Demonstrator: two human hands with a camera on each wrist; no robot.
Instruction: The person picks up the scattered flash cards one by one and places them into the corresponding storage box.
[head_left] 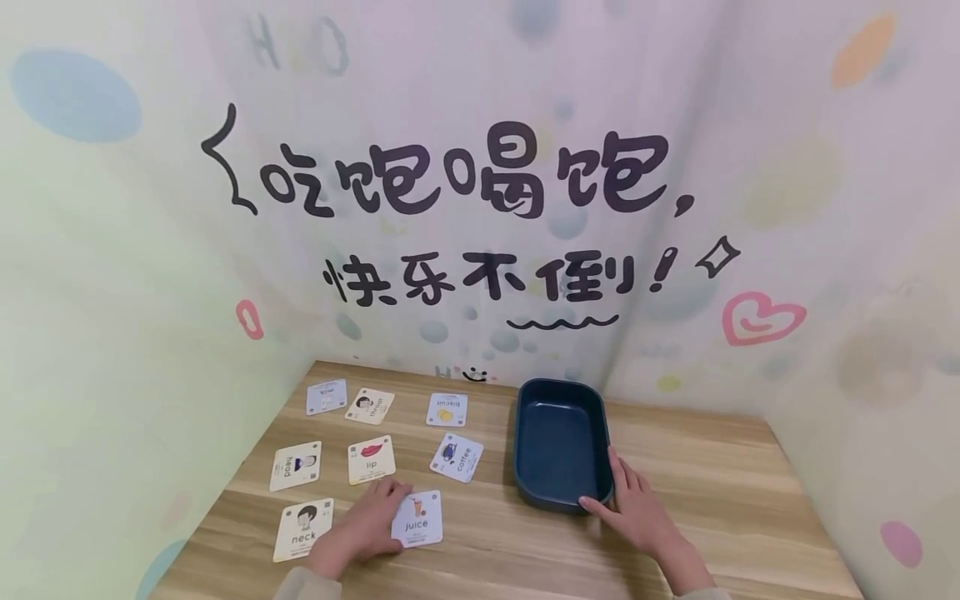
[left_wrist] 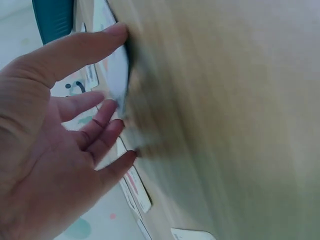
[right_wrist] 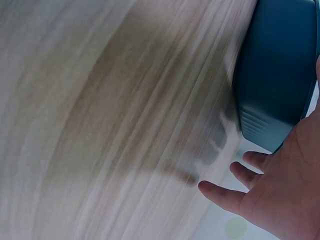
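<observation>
My left hand (head_left: 367, 525) holds the pale blue juice card (head_left: 426, 521) by its left side, fingers at the upper corner and thumb at the lower edge. From the left wrist, the card (left_wrist: 117, 75) shows edge-on between thumb and fingers. My right hand (head_left: 641, 512) holds the near right corner of a dark blue rectangular tray (head_left: 517, 442), thumb at the front rim and fingers along the right wall. In the right wrist view several fingers (right_wrist: 225, 196) stretch past the tray's end (right_wrist: 275, 75). No contents show in the tray.
Left of the tray lie a coffee card (head_left: 457, 457) and a biscuit card (head_left: 447, 408). Farther left are cream cards: lip (head_left: 371, 458), throat (head_left: 370, 406), head (head_left: 296, 465) and neck (head_left: 300, 521). A blue milk card (head_left: 326, 397) sits at the back left. Printed curtains surround the wooden table (head_left: 697, 467).
</observation>
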